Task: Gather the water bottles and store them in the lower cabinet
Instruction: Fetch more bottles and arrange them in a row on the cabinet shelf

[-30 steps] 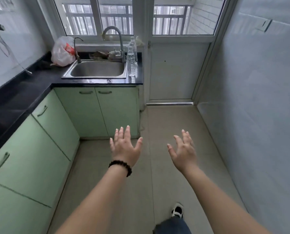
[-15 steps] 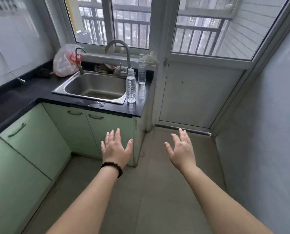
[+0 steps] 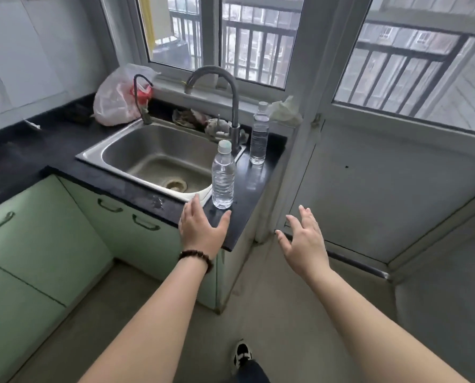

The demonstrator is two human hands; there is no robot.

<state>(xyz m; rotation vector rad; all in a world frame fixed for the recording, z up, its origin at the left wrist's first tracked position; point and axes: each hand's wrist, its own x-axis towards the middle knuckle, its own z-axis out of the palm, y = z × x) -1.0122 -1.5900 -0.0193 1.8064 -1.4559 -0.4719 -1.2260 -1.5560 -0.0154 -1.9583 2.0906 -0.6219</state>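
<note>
I see the near bottle (image 3: 223, 178) upright on the desk (image 3: 64, 150), just ahead-right of my left hand (image 3: 201, 230), spread wide and empty; right hand (image 3: 304, 241) also empty, farther.

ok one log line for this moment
left hand open by near bottle | right hand open, free | far bottle on counter
</note>
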